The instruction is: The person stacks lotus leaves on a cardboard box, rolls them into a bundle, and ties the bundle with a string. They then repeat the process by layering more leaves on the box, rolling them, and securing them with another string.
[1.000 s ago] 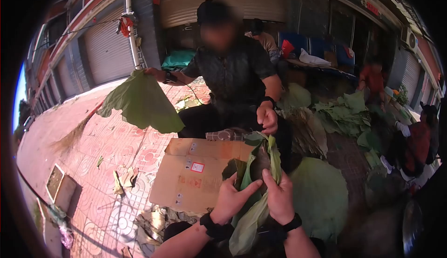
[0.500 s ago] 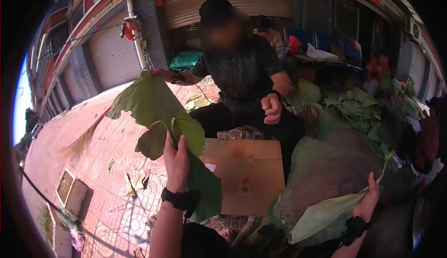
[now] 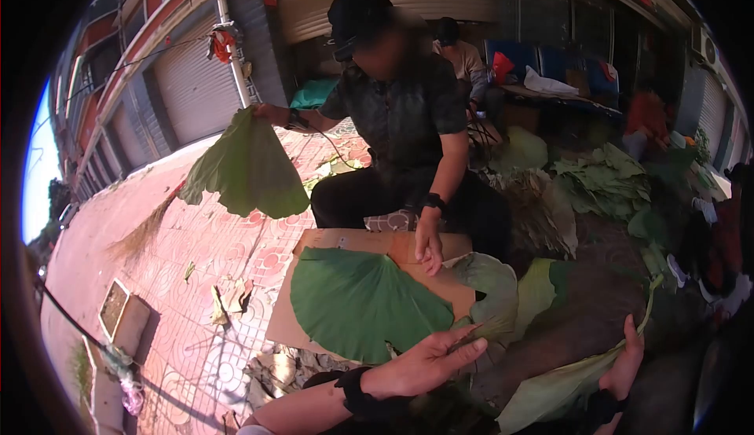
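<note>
My left hand [image 3: 428, 363] reaches across low in front, thumb and fingers apart, its fingertips right at the edge of a pale leaf [image 3: 491, 290]. At the lower right my right hand [image 3: 624, 366] grips the rim of a stack of big lotus leaves [image 3: 565, 356], brownish on top with a light green fold beneath. A wide green lotus leaf [image 3: 365, 297] lies fanned out on a flat cardboard box [image 3: 287, 321]. Opposite me, a person's hand [image 3: 429, 246] hangs over the cardboard, while their other hand [image 3: 271, 114] holds up another lotus leaf [image 3: 247, 168].
A person in dark clothes [image 3: 400, 113] sits across the box. Heaped leaves [image 3: 605, 179] lie to the right, dry ones [image 3: 542, 207] beside them. On the left are a broom [image 3: 145, 227] and a planter [image 3: 124, 317] on the pink paving. Another person [image 3: 463, 62] sits behind.
My left hand has let go of its lotus leaf and moved down and right. A green leaf now lies on the cardboard. The other person's lower hand has come down over the box.
</note>
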Demonstrator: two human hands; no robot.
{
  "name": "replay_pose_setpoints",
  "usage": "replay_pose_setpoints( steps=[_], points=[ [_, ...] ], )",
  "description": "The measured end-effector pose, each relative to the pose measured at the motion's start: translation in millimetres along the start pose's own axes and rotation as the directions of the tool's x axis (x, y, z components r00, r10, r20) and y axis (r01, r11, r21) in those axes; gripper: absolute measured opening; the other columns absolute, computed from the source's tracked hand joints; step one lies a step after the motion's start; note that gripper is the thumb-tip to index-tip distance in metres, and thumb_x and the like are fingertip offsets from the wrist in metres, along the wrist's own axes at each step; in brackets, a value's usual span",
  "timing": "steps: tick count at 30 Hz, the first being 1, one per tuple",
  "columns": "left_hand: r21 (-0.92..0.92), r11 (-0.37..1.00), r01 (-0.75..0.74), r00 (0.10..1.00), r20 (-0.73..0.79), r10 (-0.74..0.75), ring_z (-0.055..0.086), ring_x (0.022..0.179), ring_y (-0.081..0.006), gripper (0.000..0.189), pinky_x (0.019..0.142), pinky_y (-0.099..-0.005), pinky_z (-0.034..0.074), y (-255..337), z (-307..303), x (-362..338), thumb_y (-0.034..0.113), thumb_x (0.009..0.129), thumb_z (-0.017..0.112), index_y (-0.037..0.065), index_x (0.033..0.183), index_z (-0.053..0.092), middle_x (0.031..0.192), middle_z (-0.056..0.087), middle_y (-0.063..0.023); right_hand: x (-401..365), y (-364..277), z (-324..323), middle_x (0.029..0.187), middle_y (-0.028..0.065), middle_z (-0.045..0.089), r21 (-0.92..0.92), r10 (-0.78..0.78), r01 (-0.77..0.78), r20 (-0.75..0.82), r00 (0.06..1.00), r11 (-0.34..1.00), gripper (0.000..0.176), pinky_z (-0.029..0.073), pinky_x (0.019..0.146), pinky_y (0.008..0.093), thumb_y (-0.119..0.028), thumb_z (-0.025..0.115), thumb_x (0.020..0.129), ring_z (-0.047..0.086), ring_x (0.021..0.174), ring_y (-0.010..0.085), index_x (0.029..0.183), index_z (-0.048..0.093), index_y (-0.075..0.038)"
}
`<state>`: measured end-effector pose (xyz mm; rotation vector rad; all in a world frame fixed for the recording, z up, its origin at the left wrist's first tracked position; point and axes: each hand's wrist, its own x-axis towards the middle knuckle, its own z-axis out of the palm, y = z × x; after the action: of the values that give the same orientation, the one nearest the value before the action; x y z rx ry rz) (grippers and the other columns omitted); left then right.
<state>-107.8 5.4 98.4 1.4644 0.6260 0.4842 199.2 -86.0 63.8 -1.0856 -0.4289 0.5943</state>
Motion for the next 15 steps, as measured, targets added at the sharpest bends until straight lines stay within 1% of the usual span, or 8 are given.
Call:
replay_pose_setpoints(
  steps=[2,3,4,7,10,13,15],
  points=[
    [0.080,0.996,0.042,0.975,0.215,-0.059,0.051,0.110,-0.0096,0.053,0.096,-0.0252,0.040,-3,12,9,0.037,0.102,0.040,-0.003,0.137,0.042,0.120,0.058,-0.0078,1,-1,-3,0.125,0.0106,0.055,-0.015,-0.003,0.003,-0.028,1.000,1.000,0.046,0.040,0.098,0.0333,-0.023,0.057,0.090,0.054,0.113,0.0207,0.129,0.049,0.001],
    [0.057,0.998,0.002,0.956,0.292,-0.019,0.049,0.114,-0.0111,0.054,0.099,-0.0261,0.038,-33,19,23,0.039,0.102,0.040,-0.002,0.138,0.041,0.123,0.056,-0.0093,2,-1,-5,0.126,0.0108,0.055,-0.018,-0.010,0.010,-0.024,1.000,1.000,0.047,0.040,0.098,0.0334,-0.023,0.057,0.090,0.053,0.113,0.0209,0.130,0.048,0.001],
    [0.031,0.999,-0.035,0.930,0.368,0.021,0.047,0.118,-0.0126,0.056,0.102,-0.0270,0.036,-41,24,31,0.041,0.102,0.039,-0.002,0.138,0.040,0.127,0.054,-0.0109,2,-1,-7,0.126,0.0110,0.055,-0.022,-0.017,0.016,-0.023,1.000,1.000,0.048,0.040,0.098,0.0335,-0.023,0.057,0.090,0.053,0.113,0.0212,0.130,0.048,0.001],
    [-0.049,0.998,0.044,0.926,0.377,-0.022,0.041,0.127,-0.0180,0.059,0.108,-0.0295,0.030,-40,28,36,0.044,0.101,0.039,0.000,0.140,0.039,0.136,0.048,-0.0144,4,3,-16,0.127,0.0114,0.054,-0.063,-0.005,0.003,-0.032,0.999,0.998,0.050,0.040,0.099,0.0338,-0.025,0.058,0.090,0.053,0.114,0.0220,0.131,0.047,0.002],
    [-0.087,0.995,0.045,0.916,0.402,-0.006,0.037,0.132,-0.0216,0.062,0.111,-0.0302,0.026,-67,31,42,0.047,0.100,0.038,-0.002,0.138,0.040,0.143,0.041,-0.0157,6,7,-24,0.128,0.0121,0.053,-0.125,0.029,-0.037,-0.058,0.998,0.991,0.053,0.040,0.098,0.0342,-0.028,0.060,0.089,0.052,0.114,0.0227,0.131,0.046,0.002],
    [-0.135,0.990,0.052,0.929,0.370,0.002,0.037,0.132,-0.0221,0.065,0.111,-0.0314,0.027,-71,31,43,0.048,0.100,0.037,-0.005,0.136,0.041,0.143,0.041,-0.0154,9,12,-24,0.127,0.0129,0.053,-0.153,0.055,-0.064,-0.059,0.997,0.986,0.056,0.041,0.097,0.0349,-0.031,0.062,0.088,0.052,0.114,0.0230,0.130,0.047,0.002],
    [-0.119,0.993,0.023,0.939,0.343,0.019,0.039,0.130,-0.0214,0.067,0.110,-0.0306,0.029,-63,24,40,0.049,0.100,0.036,-0.007,0.136,0.039,0.141,0.043,-0.0159,13,17,-30,0.127,0.0132,0.053,-0.160,0.062,-0.070,-0.055,0.997,0.985,0.056,0.042,0.096,0.0352,-0.032,0.063,0.087,0.052,0.114,0.0229,0.129,0.047,0.002]
  ],
)
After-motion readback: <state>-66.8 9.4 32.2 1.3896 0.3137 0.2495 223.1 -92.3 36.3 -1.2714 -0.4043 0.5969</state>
